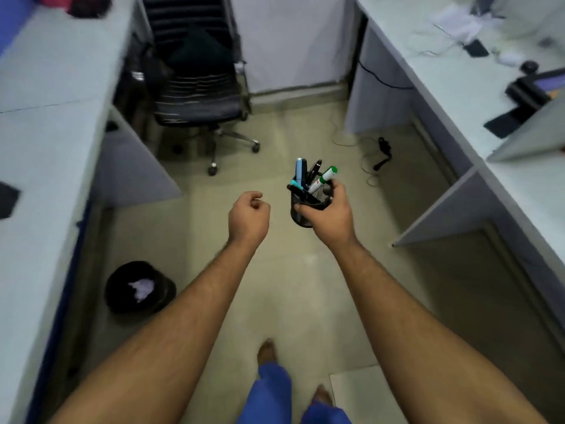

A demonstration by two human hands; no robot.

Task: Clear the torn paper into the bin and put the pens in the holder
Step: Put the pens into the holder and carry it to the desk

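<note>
Now my right hand (328, 214) wraps round the holder (308, 209) mid-frame, upright so the pens (315, 180) stay in. My left hand (249, 214) is curled, holding nothing. Torn paper (141, 287) sits in the bin (117, 289), lower left.

An office workspace seen from above. Long pale desks (52, 96) line both sides of a tiled aisle, with a black swivel chair (195, 96) between them. Cables (434, 44) lie on the right-hand desk.
</note>
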